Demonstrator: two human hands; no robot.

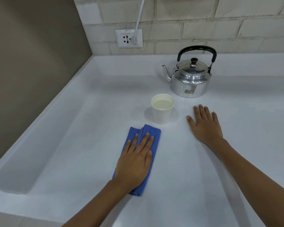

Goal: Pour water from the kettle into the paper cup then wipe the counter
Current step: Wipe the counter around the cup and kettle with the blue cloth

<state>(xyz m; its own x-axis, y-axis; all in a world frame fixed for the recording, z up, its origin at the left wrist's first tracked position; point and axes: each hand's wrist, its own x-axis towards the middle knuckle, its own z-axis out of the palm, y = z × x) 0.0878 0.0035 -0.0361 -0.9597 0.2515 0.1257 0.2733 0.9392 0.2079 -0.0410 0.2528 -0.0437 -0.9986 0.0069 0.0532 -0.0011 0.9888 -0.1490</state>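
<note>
A pale grey table (203,169) fills most of the view, running back to a wall of light brick-pattern tiles (203,22) and meeting a plain brown wall (31,63) on the left. A raised lip runs along the table's left side and near edge.

Toward the back right of the table stands a shiny metal kettle (189,82), upright, its lid on with a dark knob, its black handle arched above it and its spout pointing left. It touches nothing else.

A blue cloth (152,133), folded into a long strip, lies flat on the table in the near middle. The left hand (135,161) rests palm down on top of it, fingers stretched out and together, pressing rather than gripping; the cloth shows beyond the fingertips and along the hand's right side.

The right hand (204,126) lies open and flat on the bare table, fingers spread, holding nothing, just to the right of the cup and in front of the kettle.

The white paper cup (162,110) stands upright between the two hands, in front of and slightly left of the kettle, apart from it. Clear water sits in it, high up the wall.

On the tiled wall is a white socket plate (129,38) with a white cable (140,15) leading up from it.
</note>
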